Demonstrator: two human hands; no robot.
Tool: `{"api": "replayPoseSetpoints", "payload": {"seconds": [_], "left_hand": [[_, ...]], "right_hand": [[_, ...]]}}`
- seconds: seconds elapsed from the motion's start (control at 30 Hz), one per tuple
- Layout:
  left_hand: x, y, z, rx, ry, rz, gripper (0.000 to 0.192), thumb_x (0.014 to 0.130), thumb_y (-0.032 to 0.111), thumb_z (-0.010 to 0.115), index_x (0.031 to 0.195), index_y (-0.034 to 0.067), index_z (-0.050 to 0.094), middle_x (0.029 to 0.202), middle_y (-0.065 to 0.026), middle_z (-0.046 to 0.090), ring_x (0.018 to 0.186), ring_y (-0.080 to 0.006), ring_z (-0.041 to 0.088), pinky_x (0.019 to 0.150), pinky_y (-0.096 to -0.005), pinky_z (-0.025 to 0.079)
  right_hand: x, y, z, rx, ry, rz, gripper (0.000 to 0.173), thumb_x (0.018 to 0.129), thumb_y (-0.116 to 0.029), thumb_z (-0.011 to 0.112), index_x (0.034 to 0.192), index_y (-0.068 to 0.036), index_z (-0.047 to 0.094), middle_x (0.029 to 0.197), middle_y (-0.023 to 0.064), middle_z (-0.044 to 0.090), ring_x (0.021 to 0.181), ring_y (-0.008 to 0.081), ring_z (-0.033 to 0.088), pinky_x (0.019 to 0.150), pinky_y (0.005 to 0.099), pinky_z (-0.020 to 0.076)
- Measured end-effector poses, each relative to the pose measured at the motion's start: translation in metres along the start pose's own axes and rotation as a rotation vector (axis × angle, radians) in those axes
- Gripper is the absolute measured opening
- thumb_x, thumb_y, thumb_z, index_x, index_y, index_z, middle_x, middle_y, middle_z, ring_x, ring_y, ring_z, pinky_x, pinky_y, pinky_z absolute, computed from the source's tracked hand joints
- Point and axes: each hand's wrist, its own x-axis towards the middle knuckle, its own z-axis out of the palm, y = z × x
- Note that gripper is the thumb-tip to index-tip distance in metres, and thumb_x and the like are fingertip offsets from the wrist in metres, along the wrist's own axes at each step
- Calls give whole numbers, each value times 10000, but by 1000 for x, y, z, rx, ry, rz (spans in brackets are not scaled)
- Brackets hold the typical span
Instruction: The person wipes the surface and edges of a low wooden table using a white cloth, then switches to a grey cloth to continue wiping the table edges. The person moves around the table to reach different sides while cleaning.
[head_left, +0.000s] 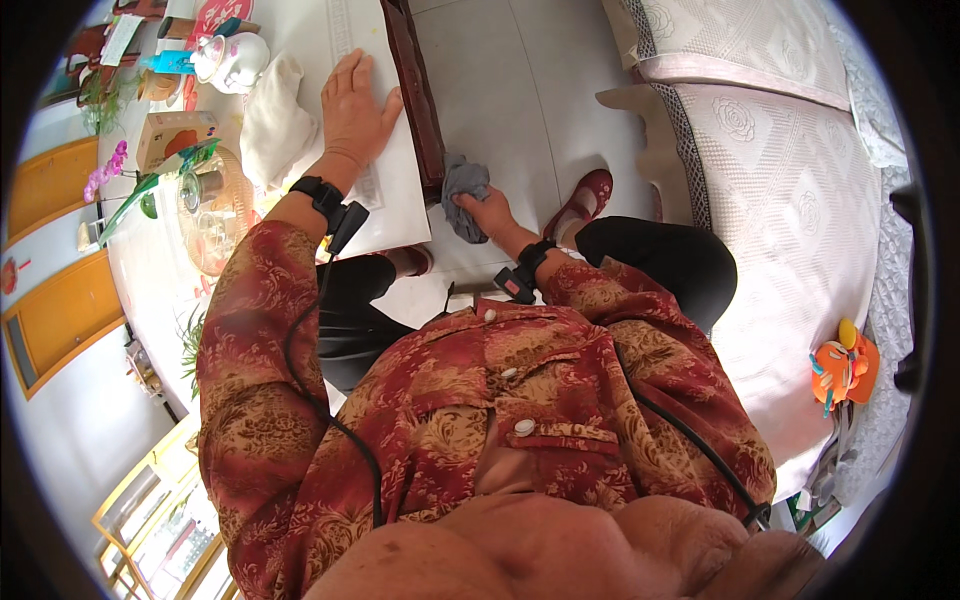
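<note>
My left hand (352, 112) lies palm down on the white-topped table (390, 217), thumb spread away from the fingers and nothing in its grasp. Just beside it on the tabletop is a crumpled white cloth (276, 124). Lower down, my right hand (491, 214) grips a bunched grey rag (463, 191). The rag is against or very near the dark red wooden side (420, 105) of the table, close to its corner; actual contact cannot be made out. Part of the rag is hidden under my fingers.
A white floral teapot (238, 61), a cardboard box (171, 135) and a clear tray (244, 217) with glassware stand on the table. To the right is a sofa (772, 172) with a pale quilted cover, bearing an orange toy (840, 367). Grey floor tiles (495, 82) run between.
</note>
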Motion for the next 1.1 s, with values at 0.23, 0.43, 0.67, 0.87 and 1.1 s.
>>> {"api": "replayPoseSetpoints", "payload": {"seconds": [0.23,0.43,0.67,0.87,1.1], "left_hand": [[1,8,-5,-31,19,15,609,859,299,677,1343,-14,480,1439,-174,453,1314,-383,422,1098,-475,325],[5,15,-10,-48,15,17,590,869,248,676,1359,-8,469,1443,-169,451,1302,-384,432,1093,-463,341],[3,14,-11,-48,28,30,584,873,254,672,1357,-5,473,1442,-166,454,1304,-380,430,1089,-463,343],[0,0,1,-14,45,31,604,845,322,695,1322,8,500,1423,-160,472,1296,-377,434,1096,-477,325],[1,-7,4,3,14,23,584,874,334,656,1330,6,495,1440,-157,458,1303,-365,425,1103,-470,318]], "right_hand": [[67,-34,6,-49,164,-175,522,790,-341,732,1129,43,633,1015,203,709,954,324,681,843,401,521],[211,-127,22,-213,139,-449,577,775,-410,710,1148,26,645,1057,270,687,1001,454,640,876,466,510],[222,-123,21,-277,117,-278,514,786,-378,723,1116,12,676,1009,182,717,943,305,680,834,389,520],[87,-30,2,-32,-16,-49,527,768,-386,727,1082,35,686,997,207,713,951,316,683,860,400,519],[54,-2,-2,-7,-26,-48,538,748,-321,763,1103,68,654,1037,169,710,950,285,675,849,378,517]]}}
